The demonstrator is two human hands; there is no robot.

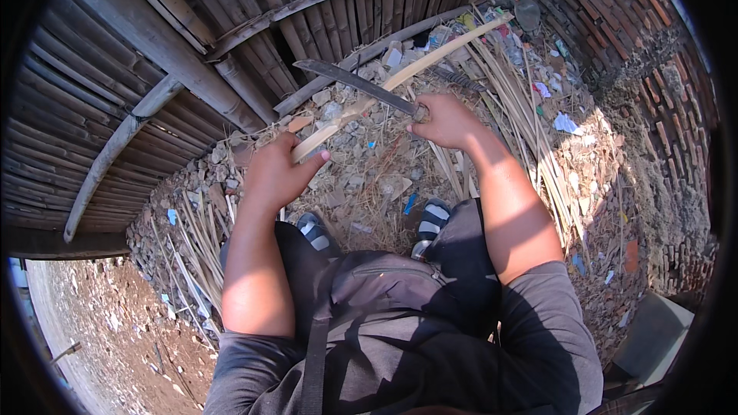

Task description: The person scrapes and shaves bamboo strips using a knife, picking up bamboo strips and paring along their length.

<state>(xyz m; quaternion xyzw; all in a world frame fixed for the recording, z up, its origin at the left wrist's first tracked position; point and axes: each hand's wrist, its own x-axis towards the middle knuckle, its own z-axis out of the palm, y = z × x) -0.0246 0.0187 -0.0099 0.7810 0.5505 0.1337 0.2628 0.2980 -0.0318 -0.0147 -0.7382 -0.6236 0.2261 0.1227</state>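
Note:
My left hand [275,171] is closed round the near end of a long pale bamboo strip [444,49], its thumb stretched along the strip. The strip slants away to the far right, over the rubble. In my right hand [447,121] is the handle of a machete [357,83], mostly hidden by my fingers. Its dark blade points to the far left and crosses over the strip. Whether the edge touches the strip at that crossing I cannot tell.
Split bamboo strips [530,138] lie in a heap on the right, with more strips [196,238] at the left. A bamboo wall [330,8] rises ahead, a brick wall [661,107] at the right. Rubble and litter cover the ground around my sandalled feet [315,232].

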